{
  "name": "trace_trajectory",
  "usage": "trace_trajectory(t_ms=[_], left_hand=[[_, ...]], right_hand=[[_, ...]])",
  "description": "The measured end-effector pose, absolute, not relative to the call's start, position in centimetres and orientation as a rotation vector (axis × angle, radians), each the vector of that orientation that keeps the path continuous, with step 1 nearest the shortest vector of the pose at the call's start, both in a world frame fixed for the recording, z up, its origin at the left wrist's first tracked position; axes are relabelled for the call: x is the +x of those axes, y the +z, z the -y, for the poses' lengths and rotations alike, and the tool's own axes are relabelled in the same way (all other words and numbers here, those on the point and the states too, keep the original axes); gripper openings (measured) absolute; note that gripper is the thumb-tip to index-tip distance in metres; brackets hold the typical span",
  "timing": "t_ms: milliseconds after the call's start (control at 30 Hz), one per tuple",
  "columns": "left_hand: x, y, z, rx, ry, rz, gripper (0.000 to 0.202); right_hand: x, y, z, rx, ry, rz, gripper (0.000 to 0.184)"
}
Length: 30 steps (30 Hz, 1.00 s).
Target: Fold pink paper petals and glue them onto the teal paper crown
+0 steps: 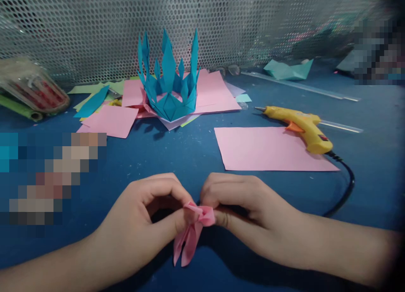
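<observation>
A small folded piece of pink paper is held between my two hands above the blue table, near the front. My left hand pinches it from the left between thumb and fingers. From the right, my right hand grips its upper end, where the paper is looped or bunched. Two narrow pointed strips hang down below the fingers. The fingertips partly hide the folds. Beyond my hands stands a blue folded-paper crown with tall pointed spikes, resting on sheets of paper.
A yellow glue gun lies on a pink sheet at right, its black cord curving forward. Clear glue sticks and a teal folded paper lie behind. Pink sheets and a wrapped bundle are at left, before a perforated metal panel.
</observation>
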<state>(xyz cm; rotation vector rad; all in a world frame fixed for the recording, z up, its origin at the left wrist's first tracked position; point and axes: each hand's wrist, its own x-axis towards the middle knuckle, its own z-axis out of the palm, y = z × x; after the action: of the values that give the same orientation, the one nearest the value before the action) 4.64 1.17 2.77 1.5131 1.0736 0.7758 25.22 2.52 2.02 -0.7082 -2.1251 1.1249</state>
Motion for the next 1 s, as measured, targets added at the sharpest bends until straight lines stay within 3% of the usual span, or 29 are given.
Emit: trace_trajectory(t_ms=[300, 733, 1000], left_hand=[[4.5, 2.9, -1.0, 1.55, 0.743, -1.071, 0.015], [5.0, 2.9, -1.4, 0.933, 0.672, -0.945, 0.017], [5.2, 2.7, -1.2, 1.119, 0.616, -1.06, 0.009]], right_hand=[[25.5, 2.3, -2.4, -0.645, 1.155, 2.14, 0.034], [24.8, 2.0, -2.3, -0.782, 1.118, 1.954, 0.019], [24.8, 1.7, -2.2, -0.839, 1.172, 1.906, 0.017]])
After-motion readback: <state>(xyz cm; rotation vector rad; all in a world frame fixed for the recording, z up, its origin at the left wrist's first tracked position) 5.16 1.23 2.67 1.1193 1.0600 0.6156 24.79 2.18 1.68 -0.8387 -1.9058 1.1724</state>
